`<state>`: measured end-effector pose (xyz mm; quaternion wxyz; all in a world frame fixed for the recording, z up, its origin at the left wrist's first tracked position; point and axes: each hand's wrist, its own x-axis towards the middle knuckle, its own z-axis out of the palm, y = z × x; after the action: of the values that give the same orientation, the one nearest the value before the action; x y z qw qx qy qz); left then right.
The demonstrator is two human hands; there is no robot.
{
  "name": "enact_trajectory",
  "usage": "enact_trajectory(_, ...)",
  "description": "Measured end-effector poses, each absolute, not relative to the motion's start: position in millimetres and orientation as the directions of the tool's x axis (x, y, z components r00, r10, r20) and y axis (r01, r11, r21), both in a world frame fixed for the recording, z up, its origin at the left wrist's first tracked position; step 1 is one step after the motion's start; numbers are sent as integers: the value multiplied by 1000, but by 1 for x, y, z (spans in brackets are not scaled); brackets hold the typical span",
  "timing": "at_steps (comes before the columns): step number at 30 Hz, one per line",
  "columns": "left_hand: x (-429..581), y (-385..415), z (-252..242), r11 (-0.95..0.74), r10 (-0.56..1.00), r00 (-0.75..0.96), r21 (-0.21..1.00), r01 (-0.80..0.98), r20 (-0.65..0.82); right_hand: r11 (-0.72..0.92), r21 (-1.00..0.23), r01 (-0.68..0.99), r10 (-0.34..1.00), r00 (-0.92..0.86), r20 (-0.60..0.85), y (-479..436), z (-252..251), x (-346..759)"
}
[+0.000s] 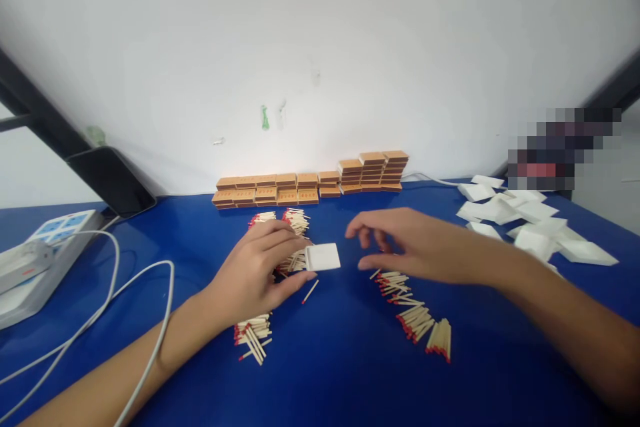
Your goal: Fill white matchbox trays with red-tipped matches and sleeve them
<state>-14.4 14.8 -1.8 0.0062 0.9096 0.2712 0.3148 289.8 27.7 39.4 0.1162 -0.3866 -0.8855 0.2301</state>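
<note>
Matchbox tray (323,257) (white, apparently empty) was clamped by one edge between the thumb and fingers (283,235) of the left hand (250,270), just above the bench (350,360). The right hand (417,245) hovered just beside it, fingers apart, holding nothing. Loose matchsticks (293,260) lay under the left fingers. Such a shallow pinch could let the tray tip, and a brushing wrist might scatter the matchstick pile (415,317) below the right fingers.
</note>
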Motion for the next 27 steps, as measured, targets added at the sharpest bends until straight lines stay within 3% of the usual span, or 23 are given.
enact_trajectory(5,-18,22,-2,-834,517,609,193,517,601,543,-399,739,736,-647,-197,45,46,323)
enact_trajectory(9,-18,22,-4,-834,519,612,197,516,596,495,-391,776,730,-616,-296,44,40,319)
enact_trajectory(18,-17,22,-3,-841,509,613,196,504,605,448,-438,779,703,-610,-365,40,36,312)
enact_trajectory(27,-18,23,-5,-845,508,637,192,499,580,410,-456,790,759,-573,-309,47,37,309)
